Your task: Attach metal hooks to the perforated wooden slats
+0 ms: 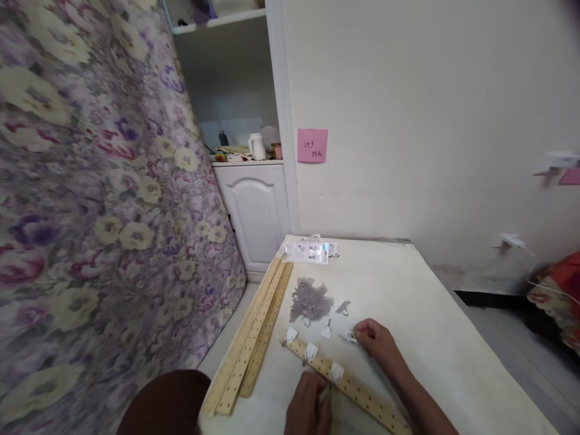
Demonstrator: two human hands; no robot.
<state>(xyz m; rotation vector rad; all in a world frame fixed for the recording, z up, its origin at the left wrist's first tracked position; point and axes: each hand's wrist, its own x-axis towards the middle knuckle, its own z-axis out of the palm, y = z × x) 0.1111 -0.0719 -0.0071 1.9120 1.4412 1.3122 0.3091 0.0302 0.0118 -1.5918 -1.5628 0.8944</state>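
Observation:
A perforated wooden strip lies slanted across the front of the table, with white tags bearing small metal hooks along its upper end. My left hand is closed beside the strip's near edge, its fingertips around something small and pale that they mostly hide. Farther right, my right hand has its fingers pinched together at a small cluster of shiny pieces on the table. What exactly those fingers grip is too small to tell. A loose white tag with a hook lies between the strip and the grey pile.
Several perforated wooden strips lie along the table's left edge. A pile of small grey packets with hooks sits mid-table, one grey packet apart from it. Clear packaging lies at the back. A brown rounded object stands front left.

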